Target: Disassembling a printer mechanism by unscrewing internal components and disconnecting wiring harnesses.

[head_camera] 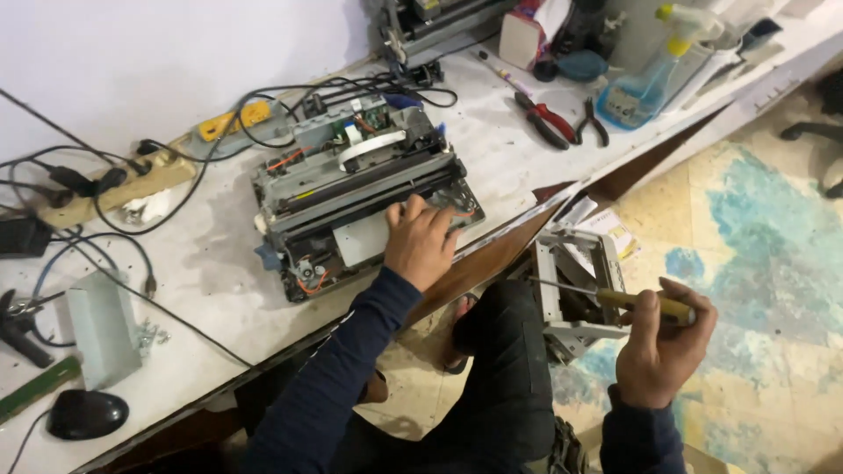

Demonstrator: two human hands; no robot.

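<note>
Its covers already off and its mechanism and wiring bare, a stripped printer (360, 189) sits on the white table (219, 290), the left hand (421, 241) spread flat on it, the right hand (659, 347) clenched around a yellow-handled screwdriver (615, 298).

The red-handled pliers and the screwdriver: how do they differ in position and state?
The red-handled pliers lie untouched on the white workbench, while the screwdriver is gripped in the right hand, off the bench, above the floor. The pliers have red grips; the screwdriver has a yellowish handle with a thin metal shaft. The left hand rests on the opened printer. Both are hand tools.
</note>
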